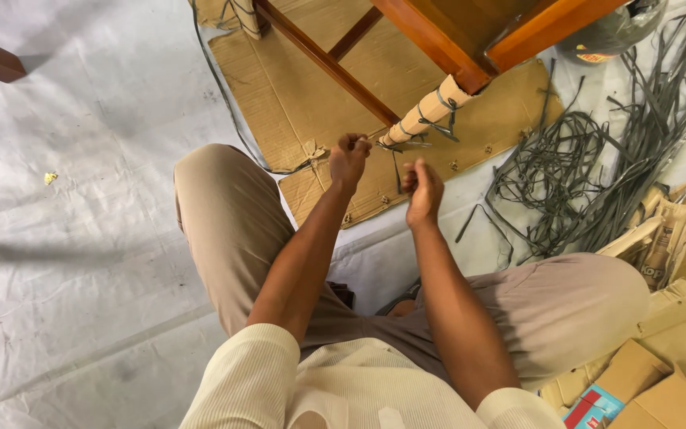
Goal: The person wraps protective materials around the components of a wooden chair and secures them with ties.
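Hidden: most of the wooden furniture (438,24) is cut off at the top edge; only one wrapped leg (422,115) shows in full; strap ends at the fingers are hard to make out.
Surface: white sheet (81,238) on the floor; flat cardboard (295,103) under the leg.
Count: two hands; one heap of grey straps (581,175), right.
Left hand (348,159): fingers pinch a strap at the leg's foot.
Right hand (422,191): fingers curled shut, just beside; what they pinch, cannot tell.

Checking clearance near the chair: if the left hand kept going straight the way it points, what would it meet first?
Probably the paper-wrapped wooden chair leg, bound with dark grey strapping. The left hand points up-right at its lower end, very close; depth is unclear.
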